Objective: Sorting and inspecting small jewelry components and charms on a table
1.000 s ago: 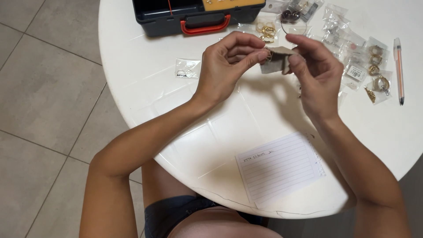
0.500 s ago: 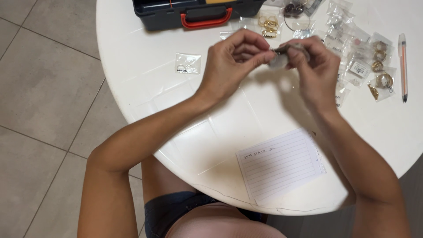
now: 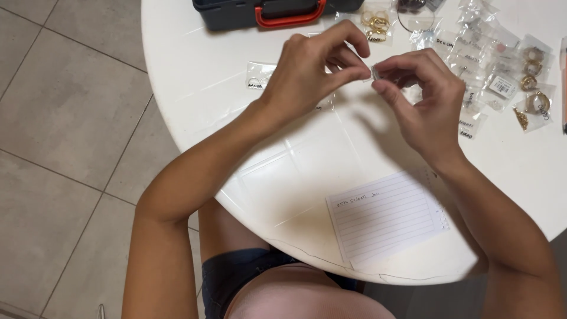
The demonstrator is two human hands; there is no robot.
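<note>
My left hand [image 3: 313,71] and my right hand [image 3: 422,100] meet above the round white table [image 3: 195,88]. Between their fingertips sits a small dark metallic piece [image 3: 375,72], pinched from both sides; most of it is hidden by fingers. A small clear bag [image 3: 260,77] with a tiny pale item lies just left of my left hand. Several clear bags with gold rings and earrings [image 3: 508,77] are spread right of my right hand.
A dark tool case with a red handle [image 3: 283,10] stands at the table's far edge. A lined notepad sheet [image 3: 387,215] lies near the front edge. A pen [image 3: 563,82] rests at the far right. Grey tiled floor [image 3: 65,118] lies to the left.
Both hands have drawn closer together, fingertips now pinching tighter around the small piece. The beige card-like piece seen a second ago between them is no longer visible.
</note>
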